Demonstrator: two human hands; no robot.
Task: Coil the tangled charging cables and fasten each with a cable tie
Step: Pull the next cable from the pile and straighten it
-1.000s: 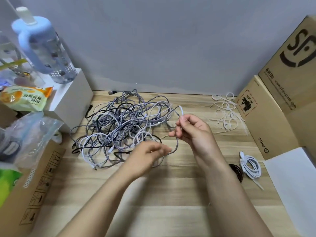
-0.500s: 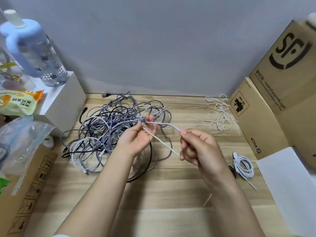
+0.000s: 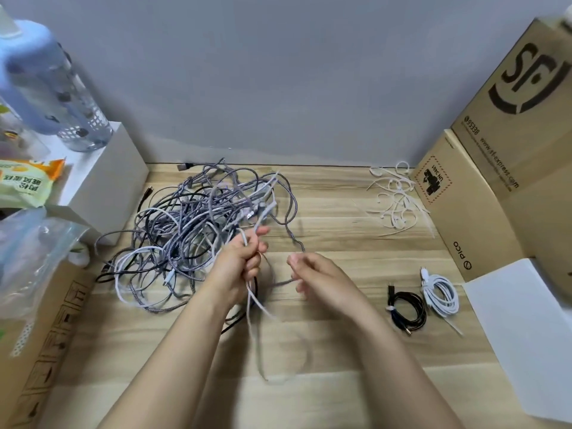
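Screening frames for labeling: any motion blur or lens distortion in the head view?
Head view: the right hand and the cable loop hanging from the left hand are smeared by motion; the bottle at the left edge is blurred and stretched; wide-angle bowing tilts the cardboard boxes; lighting is soft, no glare.

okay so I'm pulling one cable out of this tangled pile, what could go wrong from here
The left hand grips a pale cable that runs back into the tangled pile; pulling hard may tighten knots or drag the whole pile along. The loose stretch hanging toward the table's near edge could slide off. The right hand looks blurred and its hold is unclear, so the cable might slip.
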